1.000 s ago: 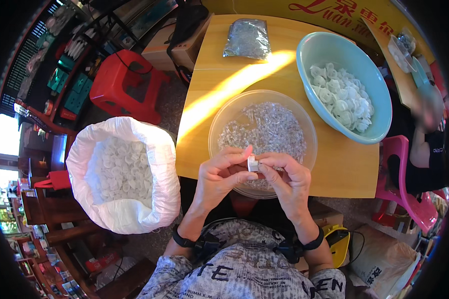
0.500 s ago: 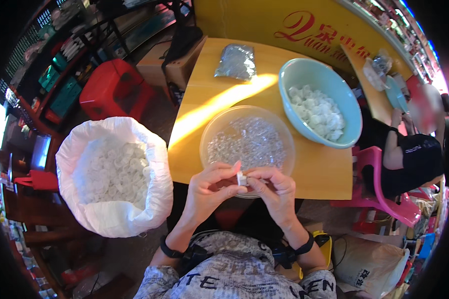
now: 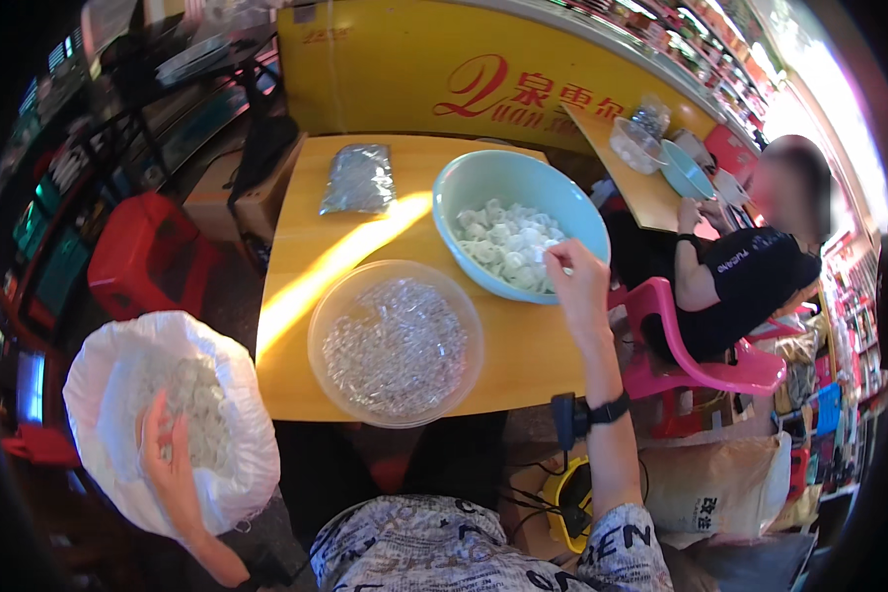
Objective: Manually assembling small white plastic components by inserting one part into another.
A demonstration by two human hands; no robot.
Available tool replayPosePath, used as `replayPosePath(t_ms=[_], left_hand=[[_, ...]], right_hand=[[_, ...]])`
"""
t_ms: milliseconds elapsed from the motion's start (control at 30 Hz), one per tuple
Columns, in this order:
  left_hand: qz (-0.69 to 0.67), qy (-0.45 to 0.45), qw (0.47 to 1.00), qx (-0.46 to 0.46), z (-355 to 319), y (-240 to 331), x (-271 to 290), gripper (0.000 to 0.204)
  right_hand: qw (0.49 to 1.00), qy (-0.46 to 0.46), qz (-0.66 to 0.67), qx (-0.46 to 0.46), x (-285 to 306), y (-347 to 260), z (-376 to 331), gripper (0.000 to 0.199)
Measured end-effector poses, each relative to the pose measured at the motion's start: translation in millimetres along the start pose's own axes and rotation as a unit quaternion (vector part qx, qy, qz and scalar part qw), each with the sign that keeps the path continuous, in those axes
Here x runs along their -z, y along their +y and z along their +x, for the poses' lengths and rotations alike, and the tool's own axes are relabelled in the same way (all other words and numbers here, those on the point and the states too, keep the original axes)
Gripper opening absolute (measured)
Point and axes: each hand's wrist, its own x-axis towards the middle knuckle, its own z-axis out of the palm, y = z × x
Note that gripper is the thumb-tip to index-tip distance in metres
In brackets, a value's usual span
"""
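white bag (image 3: 222, 424) and teal bowl (image 3: 503, 178), one hand in each

left hand (image 3: 168, 459) grip spread among blurry pieces; right hand (image 3: 574, 281) grip at the bowl rim, fingertips hidden, cannot tell its state.

A sealed clear plastic packet of small pieces (image 3: 359, 179) lay at the far end of the yellow wooden table (image 3: 316, 266), crossed by a band of sunlight. A red plastic stool (image 3: 140, 259) stood to the left on the dark floor. At right, a person in a black T-shirt (image 3: 738, 271) sat on a pink plastic chair (image 3: 705, 360) at a second yellow table (image 3: 641, 183) bearing a pale blue bowl (image 3: 686, 168). A brown paper sack (image 3: 715, 483) stood near the chair.
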Motion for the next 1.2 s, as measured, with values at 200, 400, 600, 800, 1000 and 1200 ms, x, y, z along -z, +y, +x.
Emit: replayPosePath(t_ms=[200, 400, 600, 800, 1000, 1200], left_hand=[[0.189, -0.18, 0.962, 0.076, 3.5, -83.2, -5.4, 0.063], [0.129, -0.205, 0.97, 0.032, 22.8, -68.0, -41.9, 0.071], [0.162, -0.216, 0.963, 0.006, 33.9, -67.2, -56.0, 0.064], [0.118, -0.211, 0.97, -0.018, 33.1, -56.2, -50.7, 0.052], [-0.069, -0.223, 0.964, 0.131, 27.5, -57.0, -52.9, 0.035], [0.059, -0.046, 0.997, 0.037, 22.6, -47.3, -42.9, 0.031]], right_hand=[[0.996, 0.033, -0.088, 0.008, -16.3, 19.9, 19.2, 0.015], [0.987, -0.142, 0.063, 0.038, -28.8, -73.1, -32.2, 0.015], [0.934, -0.345, 0.068, 0.066, -54.4, -106.4, -89.7, 0.016], [0.93, -0.335, 0.045, 0.142, -74.9, -119.1, -93.1, 0.016], [0.916, -0.36, 0.019, 0.173, -83.2, -109.0, -92.6, 0.012], [0.92, -0.363, 0.035, 0.144, -81.6, -108.0, -87.5, 0.011]])
